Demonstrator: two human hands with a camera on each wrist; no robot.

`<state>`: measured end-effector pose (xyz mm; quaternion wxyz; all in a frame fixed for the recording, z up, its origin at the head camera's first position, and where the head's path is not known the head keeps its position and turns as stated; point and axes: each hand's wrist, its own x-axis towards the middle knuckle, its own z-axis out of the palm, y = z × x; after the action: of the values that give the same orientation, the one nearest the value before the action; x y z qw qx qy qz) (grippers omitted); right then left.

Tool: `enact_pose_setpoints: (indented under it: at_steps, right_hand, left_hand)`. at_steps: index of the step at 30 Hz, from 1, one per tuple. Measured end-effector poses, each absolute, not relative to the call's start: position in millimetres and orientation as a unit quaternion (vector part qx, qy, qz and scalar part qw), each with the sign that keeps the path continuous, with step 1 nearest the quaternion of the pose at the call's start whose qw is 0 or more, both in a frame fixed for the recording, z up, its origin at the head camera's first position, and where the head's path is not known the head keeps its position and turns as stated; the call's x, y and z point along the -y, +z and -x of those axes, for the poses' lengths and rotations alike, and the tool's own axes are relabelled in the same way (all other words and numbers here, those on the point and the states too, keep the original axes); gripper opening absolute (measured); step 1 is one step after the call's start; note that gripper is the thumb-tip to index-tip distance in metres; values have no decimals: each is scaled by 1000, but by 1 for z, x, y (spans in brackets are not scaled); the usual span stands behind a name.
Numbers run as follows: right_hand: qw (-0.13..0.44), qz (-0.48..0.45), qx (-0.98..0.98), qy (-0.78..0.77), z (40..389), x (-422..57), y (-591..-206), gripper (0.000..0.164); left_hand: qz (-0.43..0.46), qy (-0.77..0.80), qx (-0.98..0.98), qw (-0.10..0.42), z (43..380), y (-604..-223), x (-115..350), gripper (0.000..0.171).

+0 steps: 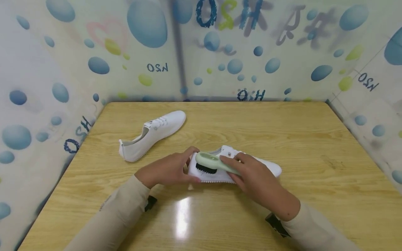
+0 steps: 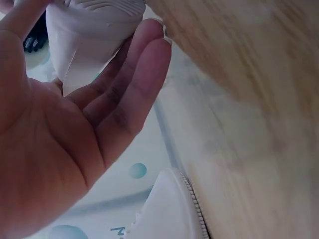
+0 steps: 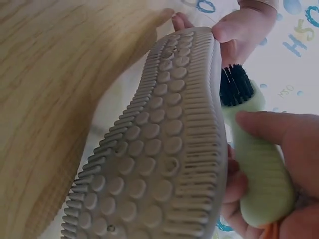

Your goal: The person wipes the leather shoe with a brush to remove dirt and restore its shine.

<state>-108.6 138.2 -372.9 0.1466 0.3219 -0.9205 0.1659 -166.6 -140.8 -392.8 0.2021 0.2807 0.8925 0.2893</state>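
Note:
A white lace-up shoe (image 1: 270,167) is between my hands, heel to the left and toe to the right. My left hand (image 1: 171,170) grips its heel, thumb on one side and fingers on the other. My right hand (image 1: 259,179) holds a pale green brush (image 1: 208,160) by its handle. The brush's black bristles (image 1: 206,169) are at the shoe's side near the heel. In the right wrist view the studded sole (image 3: 149,134) faces the camera, and the brush (image 3: 261,169) is beside it. The left wrist view shows the heel (image 2: 92,37) between thumb and fingers.
A second white shoe (image 1: 164,126) sits on the wooden table (image 1: 282,129) at the back left, toe pointing away to the right. Walls (image 1: 201,55) printed with blue and green drops stand behind the table and at both sides.

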Motion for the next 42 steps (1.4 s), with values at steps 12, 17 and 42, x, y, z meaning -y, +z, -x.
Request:
enact_pose_setpoints:
  at_steps: [12,17,42]
  right_hand:
    - [162,-331,914,170,106,-135,-379,51]
    - [161,-332,916,159,105,-135,-378,50]
    - [161,-335,917,143,110,-134,-380,52]
  left_hand:
    - [-289,270,-904,163,159,-393,132,74]
    - [-280,210,-926,144,153,-389,132,74]
    - [-292,233,-910,182,163,-390,140,78]
